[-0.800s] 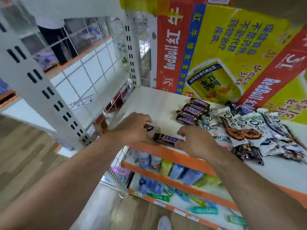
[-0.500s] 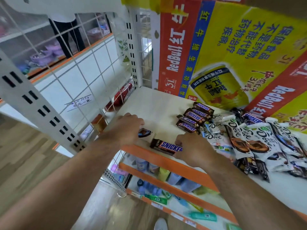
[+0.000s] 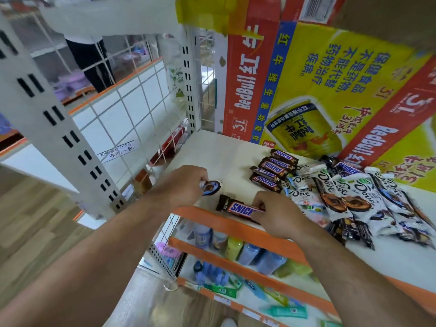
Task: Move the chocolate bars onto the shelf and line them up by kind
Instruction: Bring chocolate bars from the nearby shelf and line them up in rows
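Snickers chocolate bar in a brown wrapper point(image 3: 232, 207) lies at the orange front edge of the white shelf point(image 3: 226, 152), its right end pinched by the curled fingers of the right hand point(image 3: 278, 215). Just beside it, the left hand point(image 3: 181, 185) grips a small blue-and-brown wrapped chocolate point(image 3: 212, 187). Stacked Snickers bars point(image 3: 271, 171) and white Dove bars point(image 3: 354, 192) lie farther right.

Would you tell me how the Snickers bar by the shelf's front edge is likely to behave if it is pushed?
The Snickers bar, pinched by the right hand, looks straight and flat, so probably stiff and unlikely to roll. Its glossy wrapper may slide easily on the smooth shelf.
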